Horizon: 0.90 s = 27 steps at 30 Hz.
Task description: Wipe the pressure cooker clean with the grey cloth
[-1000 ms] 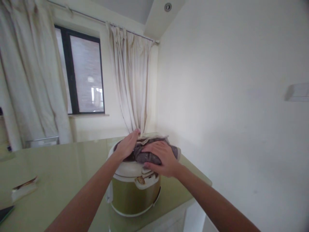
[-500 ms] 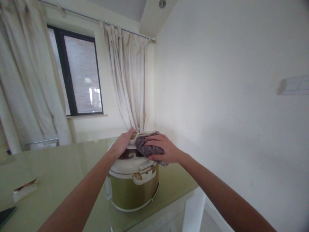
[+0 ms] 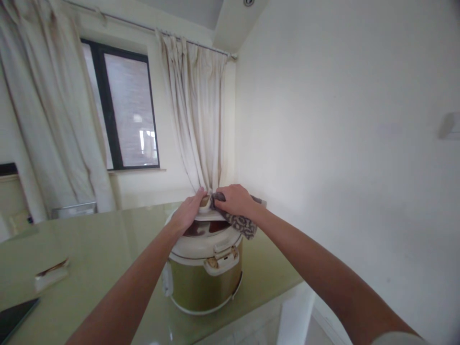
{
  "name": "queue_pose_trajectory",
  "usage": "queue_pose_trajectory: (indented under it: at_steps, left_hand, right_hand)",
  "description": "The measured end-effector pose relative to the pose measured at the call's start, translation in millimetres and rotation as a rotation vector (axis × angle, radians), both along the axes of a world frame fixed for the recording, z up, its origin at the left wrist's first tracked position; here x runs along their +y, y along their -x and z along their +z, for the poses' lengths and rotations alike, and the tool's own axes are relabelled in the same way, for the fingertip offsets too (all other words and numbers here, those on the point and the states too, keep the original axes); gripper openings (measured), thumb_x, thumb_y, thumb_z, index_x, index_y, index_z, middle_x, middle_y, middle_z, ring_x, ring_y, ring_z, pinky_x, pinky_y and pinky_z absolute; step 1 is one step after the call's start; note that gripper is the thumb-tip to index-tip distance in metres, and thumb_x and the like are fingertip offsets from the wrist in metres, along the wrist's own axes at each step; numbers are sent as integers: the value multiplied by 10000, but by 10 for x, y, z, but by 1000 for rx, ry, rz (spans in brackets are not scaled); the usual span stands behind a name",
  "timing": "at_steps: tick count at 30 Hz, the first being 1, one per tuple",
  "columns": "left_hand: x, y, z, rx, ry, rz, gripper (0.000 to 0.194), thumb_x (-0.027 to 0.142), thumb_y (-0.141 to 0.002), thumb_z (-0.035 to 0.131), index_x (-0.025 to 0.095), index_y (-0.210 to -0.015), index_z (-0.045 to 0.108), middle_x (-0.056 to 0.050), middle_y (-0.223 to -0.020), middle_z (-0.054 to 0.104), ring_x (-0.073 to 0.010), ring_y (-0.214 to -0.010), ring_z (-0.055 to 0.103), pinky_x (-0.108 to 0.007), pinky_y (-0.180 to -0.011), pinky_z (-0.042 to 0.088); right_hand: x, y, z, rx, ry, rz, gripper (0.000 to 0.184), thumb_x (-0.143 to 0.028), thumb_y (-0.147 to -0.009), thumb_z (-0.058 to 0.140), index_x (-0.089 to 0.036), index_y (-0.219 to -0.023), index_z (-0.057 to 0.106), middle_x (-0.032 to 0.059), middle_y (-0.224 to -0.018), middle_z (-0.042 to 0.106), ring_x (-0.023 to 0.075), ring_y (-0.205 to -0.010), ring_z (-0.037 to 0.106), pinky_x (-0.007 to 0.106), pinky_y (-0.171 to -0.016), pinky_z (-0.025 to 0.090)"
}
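As it stretches across the foreground, the table (image 3: 111, 254) shows a pale green, glossy top, its near edge slanting away to the right-hand corner. Far left of the top: one dark flat object (image 3: 16, 318), cut by the view; beyond it, one small whitish item (image 3: 52, 277) with a brown edge. Toward the near edge and right-hand corner: one rice cooker (image 3: 204, 282), white and green-gold, upright, its central axis vertical; stained latch (image 3: 222, 261) facing the near edge, turned slightly right. Left hand (image 3: 187, 211): on the lid's left, beside its raised top piece; whether it grips cannot be told. Right hand (image 3: 235, 199): closed over a grey-brown patterned cloth (image 3: 242, 224), bunched on the lid's right, its long axis unclear, a loose end hanging toward the right-hand corner. Past the table's far edge: cream curtains (image 3: 201, 105) on a rail, dark-framed window (image 3: 131, 110) between; plain white wall (image 3: 323, 120) at right.
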State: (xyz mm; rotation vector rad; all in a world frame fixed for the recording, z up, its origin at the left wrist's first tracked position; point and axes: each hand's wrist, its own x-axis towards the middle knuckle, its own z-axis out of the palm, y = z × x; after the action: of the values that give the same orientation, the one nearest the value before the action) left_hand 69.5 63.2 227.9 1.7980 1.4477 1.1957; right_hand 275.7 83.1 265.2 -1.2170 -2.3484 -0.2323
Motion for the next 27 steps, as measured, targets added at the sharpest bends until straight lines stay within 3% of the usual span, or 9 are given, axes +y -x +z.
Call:
queue_pose_trajectory:
  at_steps: [3,6,9,14,18,20,23,25,27]
  left_hand:
    - [-29,-12,28,32,-18,5,902,861,-930,260,219,-1349,736,-110,-1326,762,-349,-1322,654,-465,-1173,416]
    - [-73,-38,65,80,-39,-3,912,853,-939,231,208,-1323,750,-120,-1348,750,-358,-1372,615,-464,-1202,374]
    - [-109,-60,89,120,-52,22,907,837,-947,216,202,-1296,762,-122,-1400,719,-363,-1406,585,-454,-1222,344]
    - [-96,-58,81,138,-65,37,916,844,-941,215,198,-1290,762,-141,-1456,676,-375,-1433,558,-467,-1230,331]
    - [-58,-56,61,122,-62,36,935,848,-937,209,181,-1291,762,-154,-1422,698,-380,-1406,586,-472,-1213,356]
    - [-49,-67,55,122,-67,46,933,834,-946,201,175,-1310,752,-161,-1418,700,-379,-1408,584,-474,-1208,364]
    - [-52,-86,54,131,-71,57,928,835,-949,197,186,-1331,740,-152,-1416,703,-368,-1417,578,-466,-1206,367]
    - [-57,-95,60,142,-66,59,943,844,-945,182,187,-1325,742,-144,-1391,721,-363,-1403,589,-462,-1204,372]
    - [-62,-96,68,147,-53,47,968,849,-942,168,167,-1320,741,-150,-1359,739,-365,-1375,610,-465,-1204,373]
  right_hand:
    - [345,111,80,101,191,-81,236,-456,-844,735,-255,-948,805,110,-1066,800,372,-1086,711,466,-975,499]
    - [672,156,129,253,407,-19,160,-394,-732,841,-248,-764,781,80,-951,807,357,-1050,716,454,-984,518]
    - [870,84,70,350,489,54,166,-395,-780,793,-233,-749,774,51,-879,807,304,-987,734,416,-967,553]
    - [828,-228,-251,588,582,168,352,-473,-913,632,-192,-1050,795,76,-1112,818,278,-1068,743,418,-989,571]
    - [572,-469,-482,915,679,314,456,-529,-876,671,-190,-1165,771,88,-1207,795,280,-1133,728,429,-1051,542]
    - [351,-551,-595,970,598,343,474,-539,-883,683,-194,-1202,747,94,-1218,786,282,-1136,721,440,-1061,532]
    - [-105,-603,-793,972,253,319,444,-503,-917,678,-232,-1269,693,86,-1247,765,285,-1165,696,471,-1079,511]
    - [-431,-572,-892,860,-49,282,393,-446,-928,680,-257,-1272,690,92,-1320,732,298,-1254,650,499,-1131,458]
    - [-687,-479,-889,613,-232,297,350,-385,-919,692,-267,-1248,709,94,-1360,715,308,-1302,624,507,-1160,412]
